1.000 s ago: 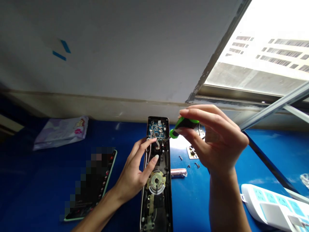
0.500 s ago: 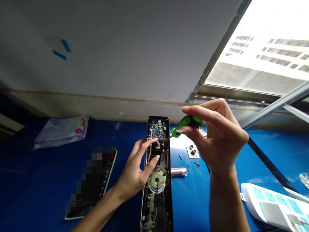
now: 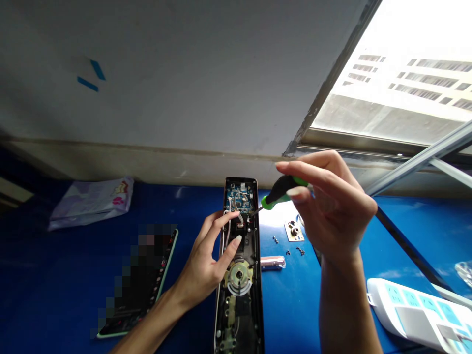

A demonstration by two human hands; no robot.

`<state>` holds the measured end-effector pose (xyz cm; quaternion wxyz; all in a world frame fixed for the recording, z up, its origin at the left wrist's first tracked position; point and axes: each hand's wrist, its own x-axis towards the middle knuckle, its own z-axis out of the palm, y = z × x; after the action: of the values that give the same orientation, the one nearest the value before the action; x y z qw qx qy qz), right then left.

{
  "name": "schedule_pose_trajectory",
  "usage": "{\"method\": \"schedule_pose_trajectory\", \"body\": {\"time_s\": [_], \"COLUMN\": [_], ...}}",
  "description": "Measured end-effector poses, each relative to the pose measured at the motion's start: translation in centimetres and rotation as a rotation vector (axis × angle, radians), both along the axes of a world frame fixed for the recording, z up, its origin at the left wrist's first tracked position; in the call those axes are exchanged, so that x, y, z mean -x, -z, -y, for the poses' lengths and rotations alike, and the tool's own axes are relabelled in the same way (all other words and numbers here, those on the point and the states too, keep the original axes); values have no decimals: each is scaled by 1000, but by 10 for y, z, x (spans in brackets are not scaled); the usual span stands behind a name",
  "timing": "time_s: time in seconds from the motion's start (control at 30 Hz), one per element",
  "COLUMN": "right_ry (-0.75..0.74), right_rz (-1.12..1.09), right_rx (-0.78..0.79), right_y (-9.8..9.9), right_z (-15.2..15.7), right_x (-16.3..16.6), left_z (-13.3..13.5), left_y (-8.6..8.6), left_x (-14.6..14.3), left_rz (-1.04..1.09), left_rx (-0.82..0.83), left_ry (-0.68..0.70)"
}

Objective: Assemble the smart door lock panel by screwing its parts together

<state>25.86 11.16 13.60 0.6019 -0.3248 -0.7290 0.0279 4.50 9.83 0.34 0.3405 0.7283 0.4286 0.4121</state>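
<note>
Pinching a screwdriver [image 3: 277,191], the right grip [image 3: 335,211] is parted handle-wide.

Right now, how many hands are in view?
2: the left hand over the open black housing, the right hand at the handle of the green-and-black screwdriver. No others visible.

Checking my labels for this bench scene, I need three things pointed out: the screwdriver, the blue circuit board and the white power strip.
Screwdriver [image 3: 279,191]: head view, on the black part of its handle.
Blue circuit board [image 3: 241,197]: head view, near its middle.
White power strip [image 3: 409,298]: head view, on a blue socket panel.
</note>
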Motion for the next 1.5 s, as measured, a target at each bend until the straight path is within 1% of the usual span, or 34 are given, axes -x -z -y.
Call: {"method": "schedule_pose_trajectory", "body": {"time_s": [0.1,0.17,0.33,0.4,0.47,0.53,0.6,0.63,0.73,0.8,0.87,0.97,1.03,1.1,1.2,1.27,1.3,1.4,1.47,1.5], "right_ry": [-179,-216,-86,-60,-85,-155,-186,-169,-38,19,-6,-147,-199,-152,-11,14,-10,-151,-205,-193], "right_rz": [-32,-41,10,13,16,18,20,18,32,44,44,21,9,6,30,49,53,24,-12,-18], "right_rx": [110,115,19,16,73,142,137,107,3,-29,3,99,95,45,-34,-18,22,149,151,129], "right_y": [-1,-1,-3,-4,-6,-6,-5,-4,-2,-2,-2,-2,-2,-1,-1,-2,-2,-1,1,1], "right_z": [2,2,3,4,6,6,5,4,1,0,1,2,1,0,-2,-1,-1,0,-1,-1], "right_x": [0,-1,-6,-6,-7,-7,-9,-10,-12,-11,-10,-7,-8,-9,-12,-12,-12,-11,-11,-11], "left_z": [1,1,1,1,2,2,2,2,1,1,0,-1,0,0,1,1,1,1,0,0], "left_y": [0,1,6,8,9,10,10,10,10,9,9,9,9,9,10,10,11,11,10,10], "left_x": [0,-1,-2,-2,-3,-3,-3,-3,-3,-3,-3,-3,-3,-3,-2,-2,-2,-2,-2,-2], "left_rz": [22,40,68,82,98,111,116,118,124,125,123,125,129,134,138,135,132,126,120,117], "left_rx": [5,10,15,11,15,20,25,26,33,32,34,38,37,35,38,44,46,50,46,42], "left_ry": [-3,-9,-33,-34,-33,-34,-34,-35,-34,-32,-30,-32,-31,-27,-19,-26,-30,-44,-51,-56]}}
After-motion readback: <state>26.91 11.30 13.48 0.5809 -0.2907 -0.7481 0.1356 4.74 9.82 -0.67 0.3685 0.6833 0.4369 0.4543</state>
